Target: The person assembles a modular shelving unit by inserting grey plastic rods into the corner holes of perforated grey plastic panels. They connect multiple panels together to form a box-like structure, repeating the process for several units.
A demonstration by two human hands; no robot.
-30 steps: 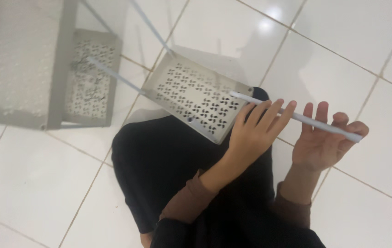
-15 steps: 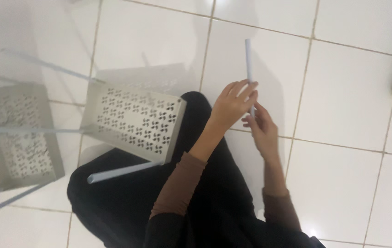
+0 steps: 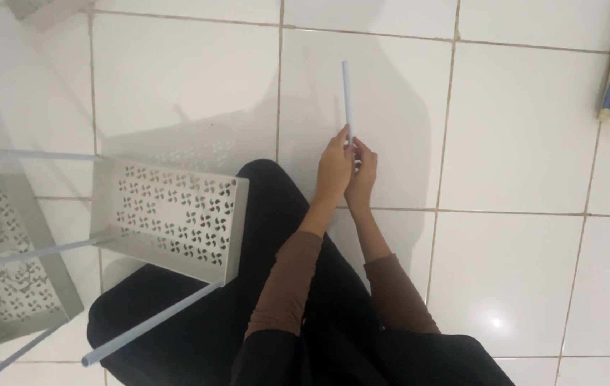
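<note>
Head view: both hands clasped on a thin pale tube.

Nearest, black-clad legs and brown sleeves; left hand (image 3: 335, 166) and right hand (image 3: 362, 174) pressed together, fingers closed round the lower end of the pale blue tube (image 3: 347, 96), rising beyond the fingertips over white floor tiles (image 3: 526, 129). Left of the fingers, perforated grey shelf tray (image 3: 169, 218) resting on a knee, likely to slide off. Tube's lower end hidden inside the grip; second tray cut off at the edge.
</note>
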